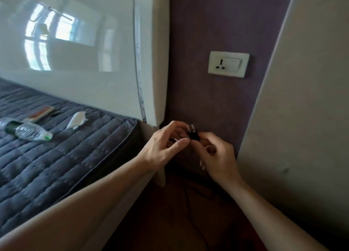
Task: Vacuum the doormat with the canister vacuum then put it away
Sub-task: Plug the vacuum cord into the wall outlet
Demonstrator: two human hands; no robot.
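Observation:
A black power plug [193, 133] with metal prongs pointing up sits between my two hands, in front of the purple wall. My left hand [164, 147] pinches it from the left with thumb and fingers. My right hand [217, 156] holds its body from the right. A thin black cord [190, 209] hangs down from the plug toward the dark floor. A white wall socket [228, 64] with a rocker switch is mounted above and to the right of the plug, apart from it. The vacuum and the doormat are out of view.
A bed with a grey quilted cover [56, 156] lies on the left, with a glossy white headboard [85, 52] behind it. On the cover lie a plastic bottle [32, 132], a crumpled white paper [76, 120] and a flat packet [39, 114]. A beige panel [302, 118] fills the right.

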